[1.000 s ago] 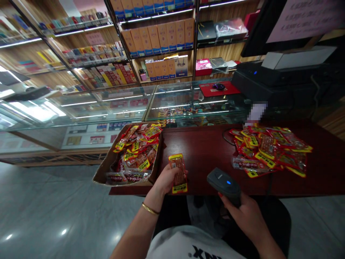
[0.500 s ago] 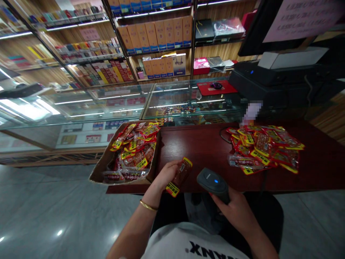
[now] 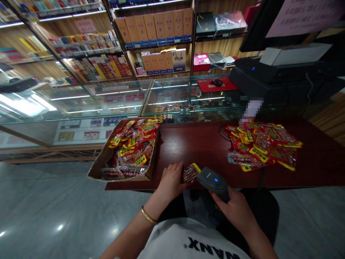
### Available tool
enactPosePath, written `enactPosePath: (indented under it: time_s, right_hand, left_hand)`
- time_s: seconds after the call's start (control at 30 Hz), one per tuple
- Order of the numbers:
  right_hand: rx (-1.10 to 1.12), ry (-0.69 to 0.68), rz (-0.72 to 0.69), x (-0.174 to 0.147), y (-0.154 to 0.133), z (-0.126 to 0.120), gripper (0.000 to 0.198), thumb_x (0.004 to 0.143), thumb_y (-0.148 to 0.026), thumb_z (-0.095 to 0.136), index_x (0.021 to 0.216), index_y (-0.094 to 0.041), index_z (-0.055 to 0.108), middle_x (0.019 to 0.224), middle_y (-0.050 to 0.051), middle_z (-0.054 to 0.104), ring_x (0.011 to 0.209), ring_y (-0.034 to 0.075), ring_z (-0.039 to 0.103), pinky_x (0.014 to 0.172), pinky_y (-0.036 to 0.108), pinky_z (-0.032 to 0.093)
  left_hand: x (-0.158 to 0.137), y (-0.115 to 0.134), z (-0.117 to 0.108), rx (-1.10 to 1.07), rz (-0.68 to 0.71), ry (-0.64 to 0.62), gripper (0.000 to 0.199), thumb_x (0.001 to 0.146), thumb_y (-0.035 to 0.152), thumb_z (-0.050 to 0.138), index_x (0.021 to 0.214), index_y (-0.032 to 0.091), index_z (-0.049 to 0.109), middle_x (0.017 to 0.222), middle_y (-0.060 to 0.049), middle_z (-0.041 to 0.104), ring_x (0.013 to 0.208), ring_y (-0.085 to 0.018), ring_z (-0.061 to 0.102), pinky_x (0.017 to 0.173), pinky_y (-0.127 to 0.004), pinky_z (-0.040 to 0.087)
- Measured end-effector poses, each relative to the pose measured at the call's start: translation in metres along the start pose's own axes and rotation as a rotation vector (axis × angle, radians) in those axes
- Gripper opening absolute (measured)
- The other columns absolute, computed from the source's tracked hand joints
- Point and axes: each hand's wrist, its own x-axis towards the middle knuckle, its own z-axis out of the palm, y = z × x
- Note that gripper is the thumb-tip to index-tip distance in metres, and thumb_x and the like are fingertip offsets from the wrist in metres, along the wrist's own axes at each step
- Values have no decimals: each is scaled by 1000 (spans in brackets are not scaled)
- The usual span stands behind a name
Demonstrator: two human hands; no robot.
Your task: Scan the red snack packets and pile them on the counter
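My left hand (image 3: 170, 181), with a gold bangle at the wrist, is at the front edge of the dark red table. Its thumb and fingers are closed on the left side of a small snack packet (image 3: 190, 173) with a yellow end. Partly covering the packet's right side is the head of a dark barcode scanner (image 3: 214, 182), lit by a blue light. My right hand (image 3: 237, 207) is wrapped round the scanner's handle. To the left, an open cardboard box (image 3: 151, 176) holds many similar packets. A loose pile of packets (image 3: 261, 144) lies to the right.
Behind the table (image 3: 191, 140) runs a glass display counter (image 3: 172, 88), with a red mouse pad (image 3: 228, 84) and a mouse on top. Dark equipment and a monitor (image 3: 253, 32) stand at the right. Shelves of boxed goods (image 3: 153, 28) line the back wall.
My left hand has turned and lowered, and the packet in it has tilted and moved right, nearer the scanner head. The right hand keeps hold of the scanner with little movement.
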Motion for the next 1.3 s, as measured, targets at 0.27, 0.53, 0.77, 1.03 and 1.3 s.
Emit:
enactPosePath:
  time_s: [0.27, 0.53, 0.77, 1.03, 1.3]
  right_hand:
    - [29, -7, 18, 1, -3, 0, 32, 86, -41, 62, 108, -23, 76, 100, 7, 82, 94, 29, 78, 88, 40, 60]
    - [12, 20, -8, -3, 2, 0, 31, 88, -42, 60, 105, -22, 77, 94, 8, 82, 86, 28, 79, 82, 37, 61]
    - [8, 14, 30, -3, 2, -2, 32, 88, -42, 60, 108, -22, 76, 86, 7, 82, 83, 29, 79, 76, 35, 62]
    - [66, 146, 84, -11, 5, -17, 29, 89, -42, 60, 103, -22, 75, 87, 8, 82, 85, 29, 79, 78, 35, 62]
    - [69, 223, 193, -29, 25, -26, 32, 86, -49, 61, 94, -20, 74, 85, 9, 81, 77, 28, 78, 75, 33, 61]
  left_hand:
    - [7, -3, -2, -235, -36, -22, 38, 74, 18, 68, 112, 18, 70, 105, -10, 73, 95, -25, 67, 82, -33, 49]
    - [21, -2, -10, -438, 3, -13, 49, 67, 6, 62, 113, 21, 74, 102, -5, 78, 91, -25, 72, 82, -29, 52]
    - [21, -4, -7, -502, -43, -6, 53, 69, 4, 63, 119, 20, 71, 109, -6, 77, 100, -25, 72, 91, -32, 53]
    - [77, 39, 23, -1096, -96, -107, 55, 71, 9, 65, 126, 17, 66, 109, -6, 76, 92, -19, 72, 85, -29, 56]
    - [207, 195, 54, -1199, 32, -357, 31, 72, 10, 69, 103, 11, 74, 87, -8, 76, 70, -15, 69, 74, -28, 57]
